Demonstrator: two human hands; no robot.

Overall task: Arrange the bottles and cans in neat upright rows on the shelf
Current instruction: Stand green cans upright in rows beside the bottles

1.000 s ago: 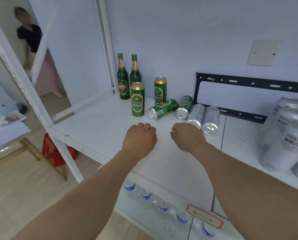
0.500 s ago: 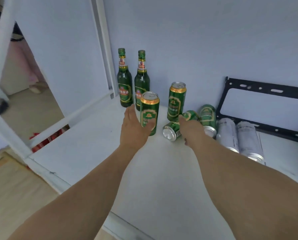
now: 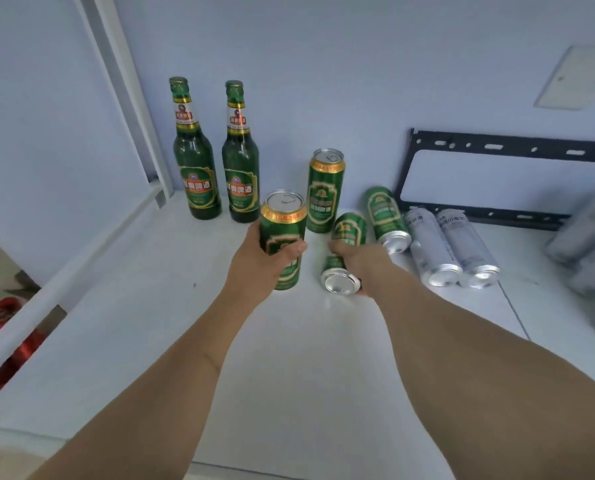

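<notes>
Two green beer bottles stand upright at the back left of the white shelf. My left hand is wrapped around an upright green can. Behind it stands another upright green can. My right hand grips a green can lying on its side, its silver bottom facing me. A second green can lies to its right, and two silver cans lie beside that.
A black metal bracket leans on the back wall. Blurred silver cans in wrap sit at the far right. A white upright post bounds the shelf on the left; a red crate shows below.
The view has come closer to the shelf. My left hand has closed around the upright green can, and my right hand has closed on the lying green can.
</notes>
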